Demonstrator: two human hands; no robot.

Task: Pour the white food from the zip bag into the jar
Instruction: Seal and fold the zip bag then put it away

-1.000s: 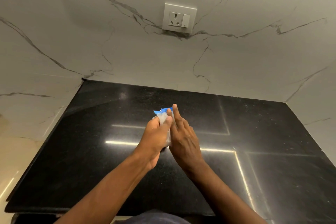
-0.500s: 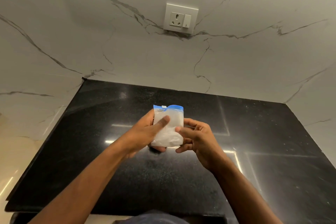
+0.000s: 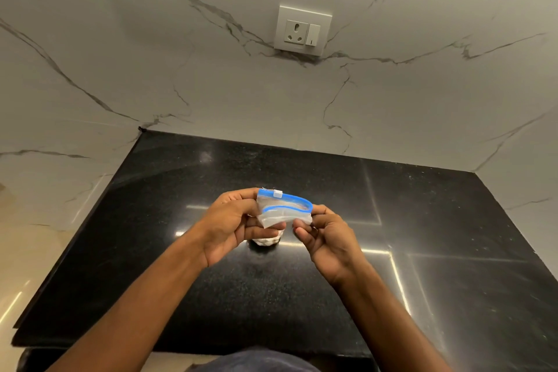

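A small clear zip bag with a blue zip strip and a white slider is held above the black counter. Its mouth gapes open toward me. My left hand grips the bag's left side, thumb on top. My right hand pinches the right end of the blue rim. Below the bag, partly hidden by my left hand, a glass jar with white food in it stands on the counter. Only its lower part shows.
The black granite counter is glossy and runs to a marble wall at the back and both sides. A white socket with a switch sits on the back wall. The counter's front edge is near my body.
The bag stood upright and shut half a second ago. Now it is tipped toward me with its blue zip pulled apart, and my right hand has shifted to the rim's right end.
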